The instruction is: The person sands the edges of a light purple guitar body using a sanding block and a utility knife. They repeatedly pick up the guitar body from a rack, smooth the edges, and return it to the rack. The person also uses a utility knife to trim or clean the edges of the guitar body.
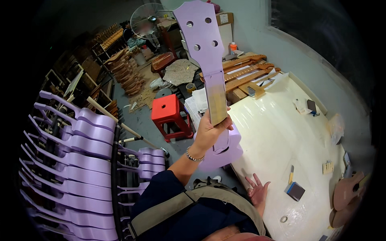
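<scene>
A lilac ukulele point(209, 60) stands upright in front of me, its headstock with several round peg holes pointing up and away. My left hand point(211, 129) is closed around its neck, just above the body. A strip of bare yellowish wood shows along the neck above my fingers. Part of the body hangs below, partly hidden by my wrist. Beside the table's near left edge, my right hand point(258, 190) is held palm up with fingers spread, holding nothing. Nearest to it on the table are a dark sanding block point(296, 191) and a yellow-handled tool point(291, 174).
The pale, film-covered table point(265, 132) fills the right side. Wooden guitar necks point(249, 74) lie at its far end. A rack of lilac ukuleles point(88, 172) stands close on my left, with a red stool point(165, 109) beyond. A person point(130, 36) sits far back near a fan point(148, 22).
</scene>
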Demonstrator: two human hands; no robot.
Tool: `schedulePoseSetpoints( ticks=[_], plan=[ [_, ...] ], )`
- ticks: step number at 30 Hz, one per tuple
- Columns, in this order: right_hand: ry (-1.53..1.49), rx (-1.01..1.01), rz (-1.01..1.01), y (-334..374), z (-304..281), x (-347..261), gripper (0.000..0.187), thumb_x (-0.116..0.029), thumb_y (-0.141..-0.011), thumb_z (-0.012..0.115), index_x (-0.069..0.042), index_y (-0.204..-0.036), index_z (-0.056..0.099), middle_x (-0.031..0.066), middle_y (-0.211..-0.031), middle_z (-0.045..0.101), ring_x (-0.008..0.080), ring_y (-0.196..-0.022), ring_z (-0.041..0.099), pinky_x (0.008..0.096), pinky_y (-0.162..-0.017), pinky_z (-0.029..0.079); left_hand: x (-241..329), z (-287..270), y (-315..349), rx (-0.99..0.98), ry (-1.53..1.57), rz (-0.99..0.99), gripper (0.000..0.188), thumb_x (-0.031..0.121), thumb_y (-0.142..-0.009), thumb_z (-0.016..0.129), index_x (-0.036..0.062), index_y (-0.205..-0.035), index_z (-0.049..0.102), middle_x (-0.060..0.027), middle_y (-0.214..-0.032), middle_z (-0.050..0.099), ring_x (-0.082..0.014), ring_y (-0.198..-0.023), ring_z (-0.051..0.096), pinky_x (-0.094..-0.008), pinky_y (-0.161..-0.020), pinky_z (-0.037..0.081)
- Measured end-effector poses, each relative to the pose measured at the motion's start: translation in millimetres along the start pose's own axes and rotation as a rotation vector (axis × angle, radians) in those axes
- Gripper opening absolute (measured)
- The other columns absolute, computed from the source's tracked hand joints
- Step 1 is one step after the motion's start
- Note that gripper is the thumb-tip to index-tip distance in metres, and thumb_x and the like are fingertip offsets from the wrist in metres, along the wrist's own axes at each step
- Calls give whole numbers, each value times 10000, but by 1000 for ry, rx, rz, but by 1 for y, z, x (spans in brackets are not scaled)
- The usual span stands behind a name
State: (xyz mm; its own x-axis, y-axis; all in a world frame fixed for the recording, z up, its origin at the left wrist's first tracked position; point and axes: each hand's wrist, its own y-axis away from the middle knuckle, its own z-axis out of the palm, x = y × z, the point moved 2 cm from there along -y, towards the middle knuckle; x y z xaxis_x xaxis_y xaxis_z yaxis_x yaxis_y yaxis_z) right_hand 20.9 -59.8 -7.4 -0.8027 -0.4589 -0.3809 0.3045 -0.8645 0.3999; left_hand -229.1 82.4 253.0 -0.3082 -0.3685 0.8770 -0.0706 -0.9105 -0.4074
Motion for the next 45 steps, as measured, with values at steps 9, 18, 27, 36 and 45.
schedulePoseSetpoints(
  ticks=[9,18,27,36,45],
  plan=[
    [106,-70,178,-38,24,-10,916,-751,-782,138,-71,-1390,228,246,-1283,433,255,-518,580,291,-434,478,13,-47,23,216,-222,92,309,0,-847,570,-20,-1123,434,-61,-818,552,-137,-702,571,-261,-654,475],
    [72,-186,321,-30,17,-13,881,-720,-803,212,-62,-1390,217,250,-1301,411,274,-613,619,311,-469,509,31,-54,73,191,-212,127,445,51,-793,659,-12,-1141,389,-73,-758,549,-164,-638,587,-291,-551,506],
    [282,-327,586,-9,-16,0,800,-635,-851,304,-49,-1388,214,216,-1320,400,241,-756,612,292,-557,538,-1,-80,219,1047,-920,-61,332,261,-759,682,25,-895,492,-107,-739,577,-213,-716,582,-319,-648,447],
    [488,-323,811,10,-15,34,722,-581,-891,281,-46,-1374,252,192,-1293,434,227,-866,605,319,-678,541,-149,-105,495,1675,-255,-477,214,213,-743,707,101,-845,555,-13,-796,553,-119,-739,499,-290,-659,418],
    [715,-227,835,13,2,85,685,-570,-896,293,-49,-1339,333,159,-1244,490,209,-922,598,339,-786,507,-166,-168,650,2008,146,-415,203,136,-828,635,171,-963,488,-5,-966,514,-193,-953,500,-463,-819,416]
  ],
)
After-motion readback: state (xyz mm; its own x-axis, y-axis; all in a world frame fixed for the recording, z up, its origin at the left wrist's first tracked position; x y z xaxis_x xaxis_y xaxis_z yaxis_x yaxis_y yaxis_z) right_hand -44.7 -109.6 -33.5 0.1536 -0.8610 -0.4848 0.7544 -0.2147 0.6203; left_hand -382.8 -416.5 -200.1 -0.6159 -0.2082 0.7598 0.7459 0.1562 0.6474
